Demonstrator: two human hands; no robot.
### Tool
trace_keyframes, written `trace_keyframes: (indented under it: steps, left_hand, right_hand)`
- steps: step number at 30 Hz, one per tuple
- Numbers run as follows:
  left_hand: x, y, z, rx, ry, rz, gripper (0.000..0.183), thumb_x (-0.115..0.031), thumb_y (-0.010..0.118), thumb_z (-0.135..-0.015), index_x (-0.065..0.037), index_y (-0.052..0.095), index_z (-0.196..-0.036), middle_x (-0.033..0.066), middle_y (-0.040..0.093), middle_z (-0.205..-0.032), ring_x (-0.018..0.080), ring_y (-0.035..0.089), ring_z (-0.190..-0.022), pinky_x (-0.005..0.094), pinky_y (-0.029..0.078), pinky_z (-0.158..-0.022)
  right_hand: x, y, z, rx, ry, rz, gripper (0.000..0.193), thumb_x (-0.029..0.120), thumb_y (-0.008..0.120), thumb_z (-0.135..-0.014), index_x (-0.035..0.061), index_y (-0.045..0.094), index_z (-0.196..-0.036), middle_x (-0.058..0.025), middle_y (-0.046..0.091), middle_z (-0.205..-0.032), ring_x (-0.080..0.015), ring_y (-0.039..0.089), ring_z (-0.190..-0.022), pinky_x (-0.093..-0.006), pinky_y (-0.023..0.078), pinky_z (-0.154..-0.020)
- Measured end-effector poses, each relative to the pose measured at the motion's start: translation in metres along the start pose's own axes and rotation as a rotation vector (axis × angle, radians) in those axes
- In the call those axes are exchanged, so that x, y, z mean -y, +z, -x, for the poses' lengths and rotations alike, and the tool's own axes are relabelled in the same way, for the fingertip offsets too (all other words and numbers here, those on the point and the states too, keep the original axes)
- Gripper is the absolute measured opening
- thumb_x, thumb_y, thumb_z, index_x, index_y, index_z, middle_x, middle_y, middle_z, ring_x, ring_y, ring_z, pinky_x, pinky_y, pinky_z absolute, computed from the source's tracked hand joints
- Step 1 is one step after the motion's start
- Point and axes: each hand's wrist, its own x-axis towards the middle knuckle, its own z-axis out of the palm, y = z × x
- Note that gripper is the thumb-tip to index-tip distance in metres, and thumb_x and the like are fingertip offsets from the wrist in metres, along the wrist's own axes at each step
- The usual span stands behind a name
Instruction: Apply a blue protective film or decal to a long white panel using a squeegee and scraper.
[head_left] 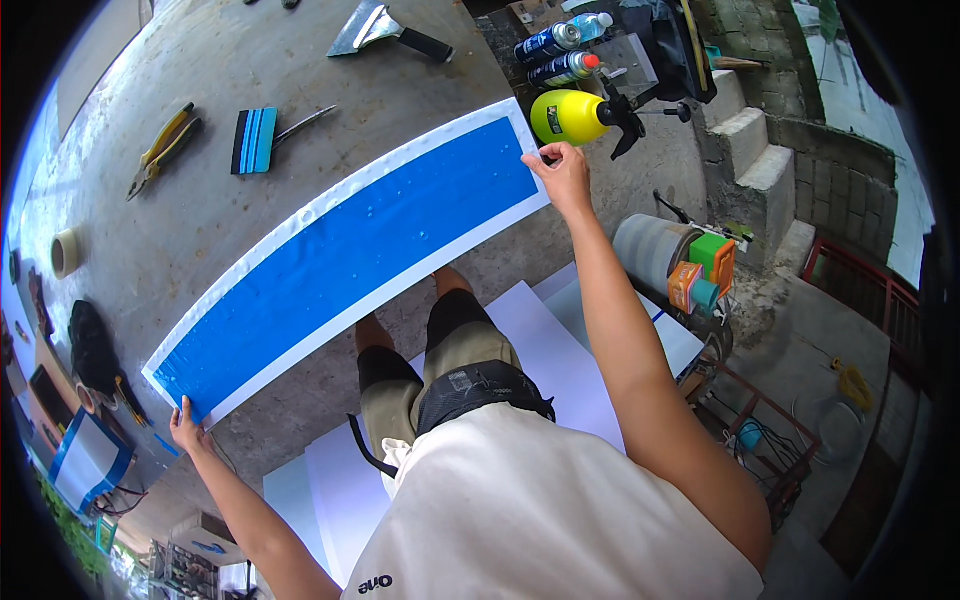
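Observation:
A long blue sheet with a white border (350,240) lies at a slant along the near side of the grey table (290,70). Small droplets or bubbles dot its blue face, and the far white border looks wrinkled. At its lower left corner my left hand (186,428) grips the edge, thumb on top. My right hand (563,178) pinches the right edge near the upper corner, close to a yellow spray bottle (567,117). Beyond the sheet are a blue squeegee (256,140), a slim pointed tool (305,122) and yellow-handled pliers (163,150).
A wide scraper (385,32) lies at the far edge; two spray cans (555,55) stand right of it. A tape roll (64,254) and a black cloth-like bundle (92,345) are at left. White panels (550,350) lie below, around my legs. Concrete steps (750,150) rise at right.

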Motion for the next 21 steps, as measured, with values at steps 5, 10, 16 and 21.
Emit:
trace_keyframes:
  steps: [5,10,16,21]
  left_hand:
    - [0.005,0.000,-0.008,-0.018,0.026,-0.023,0.068,-0.023,0.090,-0.072,0.000,0.052,-0.124,0.0177,0.065,-0.110,0.0258,0.066,-0.092,0.0349,0.055,-0.076]
    - [-0.006,-0.007,0.019,-0.052,0.046,-0.090,0.070,-0.025,0.089,-0.071,0.001,0.052,-0.124,0.0180,0.066,-0.109,0.0247,0.066,-0.092,0.0380,0.055,-0.070]
    - [0.003,0.020,0.030,-0.053,0.131,0.134,0.067,-0.018,0.090,-0.069,-0.003,0.050,-0.121,0.0086,0.062,-0.096,0.0201,0.062,-0.089,0.0356,0.053,-0.070]
    - [0.002,0.006,0.059,-0.272,0.190,-0.088,0.053,-0.014,0.084,-0.074,-0.003,0.055,-0.117,0.0111,0.066,-0.099,0.0246,0.064,-0.090,0.0368,0.051,-0.083]
  right_hand:
    - [-0.032,0.005,-0.011,-0.051,0.091,-0.074,0.029,0.020,0.079,-0.079,0.0001,0.068,-0.096,-0.0136,0.068,-0.097,-0.0248,0.065,-0.090,-0.0356,0.051,-0.083]
    - [-0.065,0.001,-0.010,-0.057,0.163,-0.139,0.026,0.018,0.076,-0.082,0.0010,0.068,-0.101,-0.0076,0.068,-0.091,-0.0172,0.063,-0.084,-0.0303,0.051,-0.079]
    - [-0.118,-0.014,-0.002,0.019,0.079,-0.071,0.026,0.022,0.073,-0.086,0.0013,0.068,-0.103,-0.0092,0.069,-0.099,-0.0182,0.063,-0.091,-0.0318,0.051,-0.083]
    - [-0.118,-0.017,-0.005,0.078,0.073,0.009,0.026,0.020,0.071,-0.088,0.0016,0.066,-0.106,-0.0079,0.069,-0.098,-0.0186,0.064,-0.090,-0.0319,0.050,-0.083]
